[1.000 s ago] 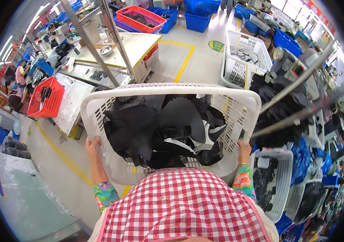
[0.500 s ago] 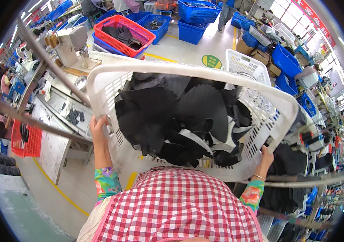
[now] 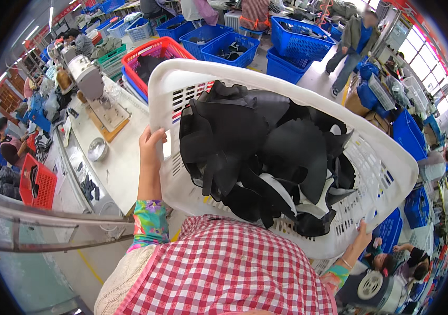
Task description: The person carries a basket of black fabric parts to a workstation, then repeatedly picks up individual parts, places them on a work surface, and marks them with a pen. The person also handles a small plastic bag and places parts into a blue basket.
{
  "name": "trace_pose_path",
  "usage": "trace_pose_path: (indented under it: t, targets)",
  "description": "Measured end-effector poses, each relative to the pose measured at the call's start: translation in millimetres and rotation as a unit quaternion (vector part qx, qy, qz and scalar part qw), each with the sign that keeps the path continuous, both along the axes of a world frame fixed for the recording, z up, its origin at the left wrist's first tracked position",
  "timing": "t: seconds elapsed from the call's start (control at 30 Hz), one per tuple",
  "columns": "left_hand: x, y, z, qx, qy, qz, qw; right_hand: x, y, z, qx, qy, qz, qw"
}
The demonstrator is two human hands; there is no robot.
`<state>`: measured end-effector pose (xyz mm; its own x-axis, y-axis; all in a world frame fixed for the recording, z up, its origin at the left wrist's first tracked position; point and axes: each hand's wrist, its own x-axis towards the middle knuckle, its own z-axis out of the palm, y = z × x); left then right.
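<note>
A white plastic basket [image 3: 282, 79] with slotted walls is held up in front of my checked apron, tilted down to the right. Many black cut pieces [image 3: 229, 126], some with jagged edges and a few with pale undersides, lie heaped in it. My left hand [image 3: 151, 142] grips the basket's left end, thumb over the rim. At its lower right corner, my right hand [image 3: 360, 239] is closed round the rim, its fingers partly hidden behind the wall.
On the left stands a sewing machine [image 3: 95, 92] on a worktable with a metal bowl [image 3: 97, 149]. A red basket [image 3: 153, 50] and several blue baskets [image 3: 232, 50] are beyond. A person [image 3: 354, 47] walks at the far right. A metal rail [image 3: 61, 223] crosses the lower left.
The view has turned and moved forward past the rails. The basket, still in both hands, now slants more and sits further right in view. A walking person has come closer.
</note>
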<state>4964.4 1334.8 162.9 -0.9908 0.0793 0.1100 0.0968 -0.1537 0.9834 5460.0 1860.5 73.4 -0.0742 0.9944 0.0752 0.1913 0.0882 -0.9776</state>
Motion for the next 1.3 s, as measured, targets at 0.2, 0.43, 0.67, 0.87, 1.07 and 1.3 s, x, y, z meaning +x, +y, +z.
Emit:
trace_pose_path:
  t: [0.2,0.43,0.67,0.87,1.07,1.3]
  targets:
    - [-105,77,3,0.041,-0.011,0.061,0.997,-172,126,4,0.000,0.022,0.039,0.999]
    - [-242,184,-44,0.082,-0.051,0.113,0.989,-343,263,-38,-0.015,-0.016,0.058,0.998]
    - [-413,276,-43,0.073,-0.053,0.134,0.987,-540,367,-9,-0.007,-0.018,0.095,0.995]
    - [-533,320,-47,0.043,-0.054,0.173,0.982,-692,422,-26,-0.012,-0.009,0.142,0.990]
    - [-630,347,-68,0.019,-0.039,0.270,0.962,-900,502,-53,-0.021,0.005,0.228,0.974]
    - [-689,332,-52,0.037,-0.031,0.370,0.928,-1123,505,-38,-0.043,0.002,0.341,0.939]
